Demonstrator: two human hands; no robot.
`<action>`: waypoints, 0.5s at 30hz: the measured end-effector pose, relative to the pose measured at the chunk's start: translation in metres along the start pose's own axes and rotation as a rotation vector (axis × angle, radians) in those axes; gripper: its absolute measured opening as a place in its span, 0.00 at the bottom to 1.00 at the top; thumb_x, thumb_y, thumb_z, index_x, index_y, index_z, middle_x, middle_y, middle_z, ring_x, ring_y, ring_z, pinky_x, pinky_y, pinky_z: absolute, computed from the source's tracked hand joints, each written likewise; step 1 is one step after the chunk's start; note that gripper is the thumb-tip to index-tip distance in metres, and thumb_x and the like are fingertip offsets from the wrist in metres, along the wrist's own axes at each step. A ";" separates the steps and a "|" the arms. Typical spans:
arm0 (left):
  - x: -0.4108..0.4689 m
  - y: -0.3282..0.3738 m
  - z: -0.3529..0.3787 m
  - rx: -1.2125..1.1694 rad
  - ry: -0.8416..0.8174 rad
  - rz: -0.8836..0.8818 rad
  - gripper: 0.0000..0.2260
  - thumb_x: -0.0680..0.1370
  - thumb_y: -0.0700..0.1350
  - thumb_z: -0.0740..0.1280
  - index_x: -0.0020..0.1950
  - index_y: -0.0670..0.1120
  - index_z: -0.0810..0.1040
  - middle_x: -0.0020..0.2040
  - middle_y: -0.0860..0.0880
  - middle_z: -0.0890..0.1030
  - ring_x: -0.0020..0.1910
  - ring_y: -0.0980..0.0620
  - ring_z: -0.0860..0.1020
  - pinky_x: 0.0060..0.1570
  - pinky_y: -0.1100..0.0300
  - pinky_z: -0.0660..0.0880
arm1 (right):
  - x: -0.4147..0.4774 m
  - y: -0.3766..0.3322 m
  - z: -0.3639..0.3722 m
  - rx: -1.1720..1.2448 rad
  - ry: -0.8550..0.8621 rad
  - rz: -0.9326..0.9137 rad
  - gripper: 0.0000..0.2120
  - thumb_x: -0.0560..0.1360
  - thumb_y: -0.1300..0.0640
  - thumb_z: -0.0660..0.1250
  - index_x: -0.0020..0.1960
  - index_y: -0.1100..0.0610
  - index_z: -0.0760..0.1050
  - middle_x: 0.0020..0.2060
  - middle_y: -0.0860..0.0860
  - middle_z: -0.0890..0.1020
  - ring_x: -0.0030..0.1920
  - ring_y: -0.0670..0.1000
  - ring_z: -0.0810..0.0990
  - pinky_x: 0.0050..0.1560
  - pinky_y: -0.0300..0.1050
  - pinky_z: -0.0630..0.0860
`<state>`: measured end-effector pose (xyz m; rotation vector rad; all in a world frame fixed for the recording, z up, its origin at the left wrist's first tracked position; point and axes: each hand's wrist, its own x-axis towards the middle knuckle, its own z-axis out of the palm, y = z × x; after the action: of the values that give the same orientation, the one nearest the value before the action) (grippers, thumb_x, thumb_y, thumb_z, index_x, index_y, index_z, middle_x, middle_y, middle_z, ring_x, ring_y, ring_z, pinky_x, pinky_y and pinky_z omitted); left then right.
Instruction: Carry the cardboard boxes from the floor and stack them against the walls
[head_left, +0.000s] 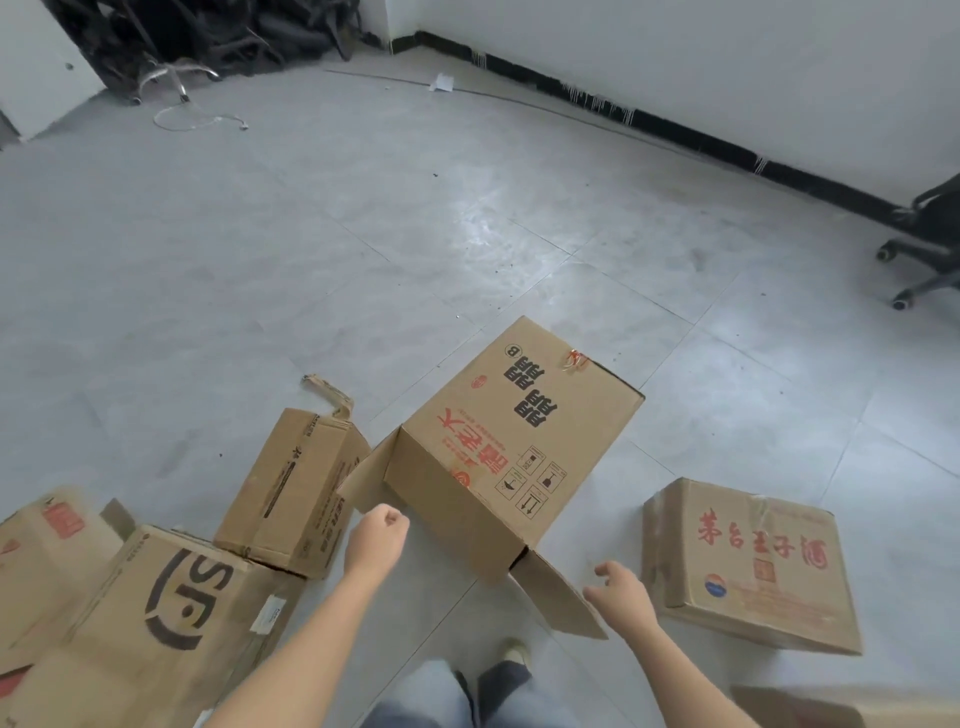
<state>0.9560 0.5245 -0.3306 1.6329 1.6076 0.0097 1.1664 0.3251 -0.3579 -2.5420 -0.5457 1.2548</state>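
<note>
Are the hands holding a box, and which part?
Nothing yet. The left hand is an empty fist and the right hand is open, both beside the big box.

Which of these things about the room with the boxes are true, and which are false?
1. The middle box has open flaps. True.
2. The right hand grips a box. False: its fingers are spread and hold nothing.
3. A box with red characters lies to the right of the middle box. True.
4. Boxes are stacked against the far wall. False: none stands there; the boxes in view are on the floor near the person.
5. The left hand is curled into a fist. True.
</note>
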 end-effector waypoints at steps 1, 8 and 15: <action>0.008 0.000 0.002 0.024 -0.012 -0.011 0.05 0.78 0.41 0.59 0.47 0.44 0.74 0.40 0.50 0.75 0.42 0.48 0.73 0.33 0.60 0.64 | 0.005 -0.003 0.002 -0.028 -0.011 0.015 0.22 0.76 0.56 0.61 0.68 0.59 0.66 0.65 0.55 0.72 0.61 0.52 0.74 0.52 0.40 0.72; 0.054 -0.019 0.002 0.216 -0.169 -0.032 0.05 0.79 0.43 0.59 0.47 0.43 0.72 0.43 0.48 0.76 0.43 0.48 0.73 0.38 0.59 0.66 | 0.020 -0.016 0.025 -0.082 -0.018 0.134 0.19 0.76 0.56 0.59 0.66 0.59 0.67 0.63 0.54 0.73 0.60 0.53 0.74 0.50 0.41 0.71; 0.159 -0.037 -0.031 0.446 -0.175 0.058 0.13 0.78 0.43 0.60 0.61 0.43 0.74 0.63 0.42 0.73 0.65 0.43 0.67 0.59 0.55 0.67 | 0.051 -0.031 0.059 -0.069 0.033 0.285 0.18 0.75 0.57 0.59 0.64 0.58 0.68 0.61 0.57 0.71 0.61 0.57 0.71 0.56 0.46 0.73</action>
<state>0.9385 0.6678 -0.4132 1.9529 1.4961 -0.4801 1.1410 0.3794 -0.4173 -2.7674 -0.2282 1.3006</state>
